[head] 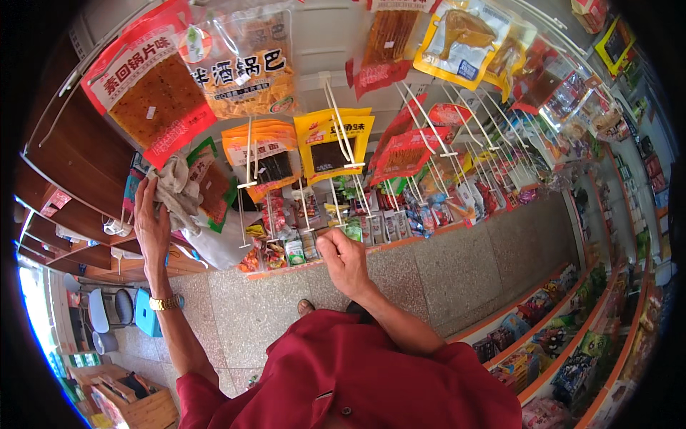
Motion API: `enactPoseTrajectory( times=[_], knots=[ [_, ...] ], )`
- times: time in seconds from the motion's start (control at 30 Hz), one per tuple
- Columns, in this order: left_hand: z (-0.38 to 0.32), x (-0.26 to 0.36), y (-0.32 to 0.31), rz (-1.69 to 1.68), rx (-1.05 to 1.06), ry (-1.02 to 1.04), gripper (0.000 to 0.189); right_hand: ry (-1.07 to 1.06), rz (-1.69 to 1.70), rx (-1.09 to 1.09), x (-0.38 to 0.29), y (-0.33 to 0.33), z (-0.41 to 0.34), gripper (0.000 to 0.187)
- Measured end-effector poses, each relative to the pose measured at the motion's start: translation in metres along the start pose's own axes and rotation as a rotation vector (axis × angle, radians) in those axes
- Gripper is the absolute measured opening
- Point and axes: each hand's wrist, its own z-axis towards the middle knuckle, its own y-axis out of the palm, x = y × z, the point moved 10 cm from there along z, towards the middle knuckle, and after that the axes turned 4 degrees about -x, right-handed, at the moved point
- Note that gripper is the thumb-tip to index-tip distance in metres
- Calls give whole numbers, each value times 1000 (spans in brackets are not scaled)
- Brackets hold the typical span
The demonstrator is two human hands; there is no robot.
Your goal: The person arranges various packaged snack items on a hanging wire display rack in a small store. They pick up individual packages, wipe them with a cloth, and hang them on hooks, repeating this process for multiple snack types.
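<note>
My left hand (pixel 151 220), with a gold-coloured watch (pixel 165 303) on the wrist, is raised at the left end of the hanging rack. Its palm side and fingers hold a crumpled grey cloth (pixel 177 187). Right behind the cloth hangs a green-edged snack packet (pixel 211 187), and a large red snack packet (pixel 161 99) hangs above. A whitish plastic sheet or bag (pixel 225 244) droops below the cloth. My right hand (pixel 343 260) is curled into a fist in front of the lower snack shelf, with nothing visible in it.
White metal display hooks (pixel 343 128) stick out towards me, several bearing yellow packets (pixel 332 145) and red packets (pixel 407 153). Small snacks fill the low orange-edged shelf (pixel 386 244). More stocked shelves (pixel 557 343) stand at right. A blue stool (pixel 148 313) and wooden box (pixel 128 399) are at left.
</note>
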Motion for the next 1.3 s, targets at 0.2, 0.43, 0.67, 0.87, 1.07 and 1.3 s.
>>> enactPoseTrajectory(
  times=[0.2, 0.43, 0.67, 0.87, 1.07, 1.3],
  knots=[
    [4, -4, 4, 150, 5, -60, 58, 549, 289, 51, 105, -31, -62, 37],
    [24, -24, 0, 105, 102, -66, 45, 570, 263, 131, 171, -83, -112, 14],
    [-19, -106, -81, -558, 654, -299, 30, 577, 251, 52, 207, -109, -127, 22],
    [-11, 96, -149, 967, -112, -113, 49, 526, 400, -237, 188, -72, -96, 45],
    [-105, 216, -96, 340, -187, -317, 40, 381, 668, -808, 87, 23, -47, 87],
    [-174, 248, 123, -1072, -208, -550, 21, -53, 669, -856, 53, 55, -71, 46]
  ],
)
